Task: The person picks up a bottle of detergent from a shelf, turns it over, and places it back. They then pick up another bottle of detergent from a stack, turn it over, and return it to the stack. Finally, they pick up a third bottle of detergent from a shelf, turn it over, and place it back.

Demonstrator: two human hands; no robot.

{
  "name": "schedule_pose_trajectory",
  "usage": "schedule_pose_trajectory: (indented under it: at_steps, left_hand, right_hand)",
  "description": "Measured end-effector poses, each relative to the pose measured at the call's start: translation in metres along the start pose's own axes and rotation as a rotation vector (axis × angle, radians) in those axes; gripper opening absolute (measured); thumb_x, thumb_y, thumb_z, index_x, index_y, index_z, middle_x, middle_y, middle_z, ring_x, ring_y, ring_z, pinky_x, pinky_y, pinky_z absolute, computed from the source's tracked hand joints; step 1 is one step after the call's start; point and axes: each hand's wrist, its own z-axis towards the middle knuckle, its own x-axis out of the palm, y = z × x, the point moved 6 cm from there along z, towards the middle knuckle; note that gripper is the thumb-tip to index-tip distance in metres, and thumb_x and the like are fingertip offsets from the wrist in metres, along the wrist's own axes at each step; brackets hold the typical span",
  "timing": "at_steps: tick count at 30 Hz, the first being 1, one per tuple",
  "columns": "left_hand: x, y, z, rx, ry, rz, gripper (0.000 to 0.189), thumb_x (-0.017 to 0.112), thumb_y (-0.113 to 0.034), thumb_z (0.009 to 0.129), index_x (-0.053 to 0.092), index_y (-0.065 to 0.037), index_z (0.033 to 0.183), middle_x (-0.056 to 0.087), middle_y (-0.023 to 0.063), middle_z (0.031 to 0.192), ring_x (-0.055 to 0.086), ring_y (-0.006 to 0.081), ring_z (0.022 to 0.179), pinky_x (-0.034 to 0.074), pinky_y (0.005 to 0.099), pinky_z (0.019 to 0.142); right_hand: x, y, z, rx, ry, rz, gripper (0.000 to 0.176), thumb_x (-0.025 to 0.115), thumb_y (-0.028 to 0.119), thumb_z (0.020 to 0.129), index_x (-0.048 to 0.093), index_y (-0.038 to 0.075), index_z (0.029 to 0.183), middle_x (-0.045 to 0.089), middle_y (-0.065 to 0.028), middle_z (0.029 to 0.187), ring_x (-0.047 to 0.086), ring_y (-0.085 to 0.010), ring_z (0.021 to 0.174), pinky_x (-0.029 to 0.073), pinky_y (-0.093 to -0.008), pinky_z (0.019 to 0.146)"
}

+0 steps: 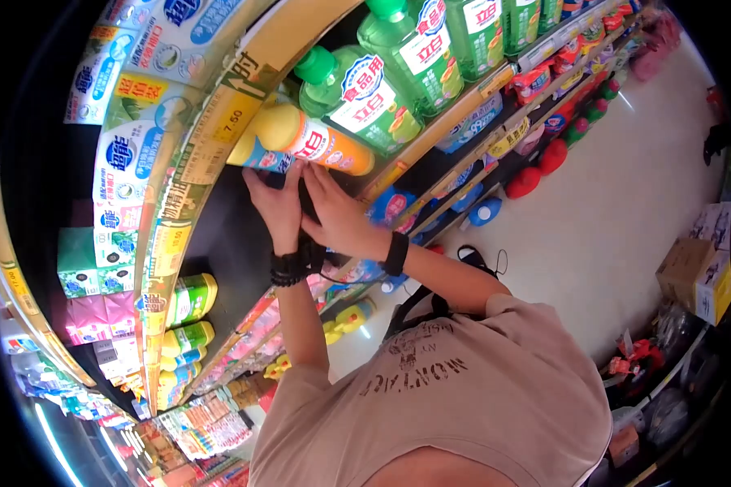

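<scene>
Both my hands reach into a dark shelf. My left hand (276,207) has its fingertips at the lower end of a blue bottle with a yellow cap (256,154). Beside it, my right hand (337,211) touches the lower side of an orange bottle with a yellow cap (317,142). The two hands nearly meet, and the fingertips are partly hidden against the bottles. Large green bottles (365,97) stand right beside the orange one. A yellow price tag (231,115) is on the shelf edge near the caps.
Boxed detergent packs (130,154) fill the shelf at the left. Green and yellow bottles (191,300) stand farther along the dark shelf. Lower shelves hold bags and red containers (552,157). A cardboard box (694,272) sits across the aisle floor (577,243).
</scene>
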Motion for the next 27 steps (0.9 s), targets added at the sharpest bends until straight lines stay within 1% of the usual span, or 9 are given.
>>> schedule_pose_trajectory:
  at_steps: [4,8,12,14,17,20,22,25,27]
  left_hand:
    - [0.001,-0.005,0.0,0.013,-0.01,0.029,0.061,0.087,-0.017,0.081,0.052,0.006,0.125,0.065,0.0186,0.114,0.06,0.027,0.104,0.047,0.0393,0.094]
    - [0.008,0.011,0.006,0.036,-0.008,-0.017,0.061,0.086,-0.016,0.082,0.051,0.005,0.128,0.066,0.0189,0.116,0.063,0.0259,0.105,0.05,0.0386,0.094]
    - [0.013,0.012,-0.005,-0.106,0.125,-0.107,0.058,0.082,-0.01,0.085,0.05,0.004,0.131,0.067,0.018,0.119,0.067,0.0247,0.106,0.054,0.0368,0.094]
    - [0.004,0.006,-0.024,-0.079,0.132,-0.055,0.059,0.077,-0.007,0.087,0.048,0.004,0.137,0.063,0.0228,0.128,0.065,0.0305,0.116,0.053,0.0401,0.098]
    - [-0.03,-0.052,-0.083,0.118,0.117,0.377,0.06,0.072,-0.008,0.087,0.049,0.001,0.141,0.056,0.0248,0.137,0.056,0.0458,0.122,0.046,0.0469,0.104]
    - [-0.047,-0.069,-0.186,-0.062,0.237,0.312,0.045,0.073,-0.006,0.084,0.057,0.001,0.126,0.062,0.0221,0.122,0.06,0.0436,0.111,0.049,0.0498,0.095]
    - [-0.048,-0.069,-0.247,-0.077,0.495,0.196,0.04,0.073,-0.006,0.084,0.061,0.0,0.122,0.066,0.0207,0.111,0.063,0.0415,0.101,0.053,0.0474,0.089]
    - [-0.086,-0.035,-0.329,-0.206,0.582,0.292,0.03,0.071,-0.004,0.085,0.066,0.0,0.114,0.069,0.0177,0.102,0.066,0.0375,0.094,0.055,0.0456,0.083]
    - [-0.141,-0.033,-0.35,-0.273,0.244,0.334,0.023,0.069,-0.002,0.086,0.069,-0.001,0.109,0.07,0.0147,0.095,0.068,0.034,0.088,0.056,0.0437,0.077]
  right_hand:
    - [-0.004,-0.001,0.006,0.028,-0.003,-0.059,0.08,0.071,0.015,0.085,0.033,-0.012,0.149,0.043,-0.0345,0.145,0.05,-0.0477,0.13,0.046,-0.0452,0.107]
    - [-0.009,-0.003,0.011,0.015,0.047,-0.062,0.073,0.071,0.014,0.085,0.039,-0.012,0.145,0.044,-0.0339,0.144,0.05,-0.0475,0.129,0.047,-0.0456,0.106]
    - [-0.018,0.0,0.005,0.032,0.032,0.056,0.064,0.069,0.01,0.086,0.044,-0.008,0.142,0.045,-0.0306,0.145,0.049,-0.0473,0.131,0.044,-0.0451,0.109]
    - [-0.025,0.008,-0.008,0.039,0.034,0.123,0.051,0.068,0.007,0.088,0.053,-0.004,0.135,0.049,-0.0274,0.145,0.052,-0.0449,0.13,0.046,-0.042,0.107]
    - [-0.049,0.037,-0.031,0.018,0.079,0.232,0.037,0.068,0.006,0.09,0.061,-0.002,0.125,0.055,-0.0251,0.14,0.057,-0.042,0.125,0.046,-0.0414,0.105]
    - [-0.057,0.058,-0.066,0.138,0.196,0.392,0.028,0.068,0.005,0.091,0.064,0.0,0.118,0.062,-0.0211,0.13,0.061,-0.0378,0.117,0.048,-0.0396,0.101]
    - [-0.047,0.066,-0.087,0.227,0.328,0.458,0.025,0.067,0.005,0.091,0.066,0.0,0.116,0.065,-0.0185,0.123,0.064,-0.0346,0.113,0.049,-0.0378,0.098]
    - [-0.015,0.067,-0.126,0.239,0.59,0.459,0.023,0.066,0.005,0.093,0.066,-0.001,0.115,0.068,-0.0165,0.116,0.066,-0.0312,0.107,0.051,-0.0362,0.094]
    - [0.004,0.074,-0.15,0.184,0.752,0.41,0.022,0.065,0.005,0.093,0.066,-0.001,0.115,0.069,-0.0158,0.112,0.067,-0.0298,0.105,0.051,-0.0357,0.093]
